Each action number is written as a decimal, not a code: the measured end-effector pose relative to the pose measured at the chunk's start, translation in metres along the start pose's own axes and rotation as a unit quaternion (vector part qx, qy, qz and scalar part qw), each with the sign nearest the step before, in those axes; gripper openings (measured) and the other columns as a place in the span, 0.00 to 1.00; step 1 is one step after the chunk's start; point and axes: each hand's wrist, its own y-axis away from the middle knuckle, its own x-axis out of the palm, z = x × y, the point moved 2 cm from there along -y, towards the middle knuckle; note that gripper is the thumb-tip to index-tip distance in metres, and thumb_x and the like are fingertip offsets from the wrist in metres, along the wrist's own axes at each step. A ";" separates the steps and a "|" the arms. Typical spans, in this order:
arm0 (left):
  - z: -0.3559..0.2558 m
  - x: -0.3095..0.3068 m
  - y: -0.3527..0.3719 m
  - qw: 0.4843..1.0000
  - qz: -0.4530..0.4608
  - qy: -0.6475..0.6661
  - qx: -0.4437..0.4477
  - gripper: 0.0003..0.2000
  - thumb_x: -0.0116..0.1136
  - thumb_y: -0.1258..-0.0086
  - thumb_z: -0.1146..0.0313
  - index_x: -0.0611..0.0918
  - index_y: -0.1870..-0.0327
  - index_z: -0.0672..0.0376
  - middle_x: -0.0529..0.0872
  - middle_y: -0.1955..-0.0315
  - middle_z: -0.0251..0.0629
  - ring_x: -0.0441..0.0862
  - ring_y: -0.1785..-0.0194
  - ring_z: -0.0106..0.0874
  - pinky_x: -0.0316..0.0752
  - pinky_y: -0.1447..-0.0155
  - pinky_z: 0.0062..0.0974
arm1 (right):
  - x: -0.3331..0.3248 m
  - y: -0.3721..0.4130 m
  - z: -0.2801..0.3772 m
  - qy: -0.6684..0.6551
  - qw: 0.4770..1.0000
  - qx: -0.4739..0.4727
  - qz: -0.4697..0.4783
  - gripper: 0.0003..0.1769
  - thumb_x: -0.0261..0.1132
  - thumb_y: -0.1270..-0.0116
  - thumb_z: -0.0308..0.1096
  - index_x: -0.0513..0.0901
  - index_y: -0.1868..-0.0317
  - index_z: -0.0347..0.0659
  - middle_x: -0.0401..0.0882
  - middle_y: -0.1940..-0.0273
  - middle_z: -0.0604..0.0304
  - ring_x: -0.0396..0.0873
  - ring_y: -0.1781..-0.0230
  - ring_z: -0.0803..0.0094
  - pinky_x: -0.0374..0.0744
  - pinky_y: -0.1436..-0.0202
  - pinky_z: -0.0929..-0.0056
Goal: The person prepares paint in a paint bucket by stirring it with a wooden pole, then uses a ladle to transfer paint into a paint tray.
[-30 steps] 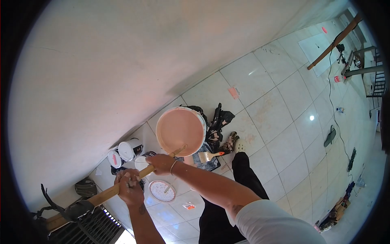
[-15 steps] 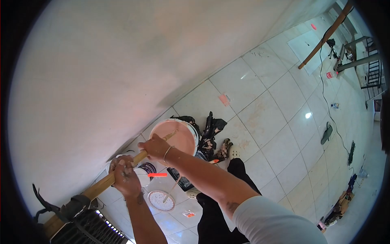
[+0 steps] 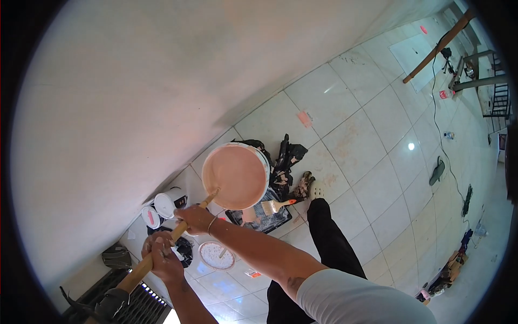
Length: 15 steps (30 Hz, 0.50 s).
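Note:
A large white bucket (image 3: 267, 178) holds smooth pinkish paint (image 3: 237, 173). The tip of a wooden pole (image 3: 137, 274) dips into the paint at the bucket's lower-left side. My right hand (image 3: 195, 220), with a bracelet at the wrist, is wrapped round the pole just outside the rim. Farther up the pole my left hand (image 3: 163, 256) also grips it, its fingers smudged with paint. Dark material is bound round the pole's upper part, near the lower-left corner.
Beside the bucket a wide brush (image 3: 278, 206) lies on a black paint tray (image 3: 259, 222). Two small tubs (image 3: 164, 206) stand by the wall, and a round speckled lid (image 3: 217, 256) is on the tiles. Crumpled black plastic (image 3: 286, 159) lies near my shoe (image 3: 317, 190).
The pole's tip has shifted from the bucket's middle to its lower-left side. Both hands have moved slightly down in the view with the pole, uncovering more of the paint and tray.

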 end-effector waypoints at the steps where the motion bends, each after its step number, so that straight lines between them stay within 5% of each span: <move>1: 0.003 -0.008 0.000 1.000 0.008 0.024 -0.013 0.09 0.50 0.39 0.76 0.67 0.79 0.58 0.67 0.83 0.35 0.64 0.76 0.26 0.67 0.59 0.27 | 0.005 0.003 0.001 0.005 1.000 0.004 0.003 0.13 0.66 0.39 0.37 0.71 0.61 0.43 0.78 0.75 0.50 0.81 0.68 0.49 0.74 0.60 0.52; 4: 0.004 -0.013 0.001 0.997 -0.003 0.058 -0.045 0.10 0.50 0.39 0.75 0.66 0.80 0.56 0.67 0.84 0.35 0.65 0.76 0.26 0.67 0.59 0.28 | 0.004 0.013 0.009 0.029 0.996 0.056 0.057 0.16 0.67 0.46 0.34 0.74 0.58 0.42 0.81 0.71 0.50 0.82 0.64 0.50 0.78 0.58 0.53; 9: 0.013 -0.015 0.004 0.991 0.007 0.101 -0.087 0.11 0.51 0.39 0.74 0.64 0.81 0.55 0.67 0.84 0.35 0.66 0.76 0.27 0.68 0.59 0.30 | -0.026 0.029 0.011 0.071 0.983 0.086 0.146 0.14 0.65 0.46 0.31 0.75 0.58 0.43 0.82 0.66 0.51 0.82 0.60 0.52 0.78 0.56 0.53; 15: 0.020 0.033 -0.004 0.985 0.090 0.126 -0.076 0.09 0.51 0.38 0.72 0.65 0.75 0.55 0.64 0.83 0.33 0.66 0.72 0.29 0.67 0.51 0.33 | -0.091 0.032 0.004 0.109 0.985 0.079 0.106 0.14 0.66 0.45 0.32 0.75 0.58 0.45 0.81 0.71 0.52 0.82 0.66 0.51 0.78 0.61 0.53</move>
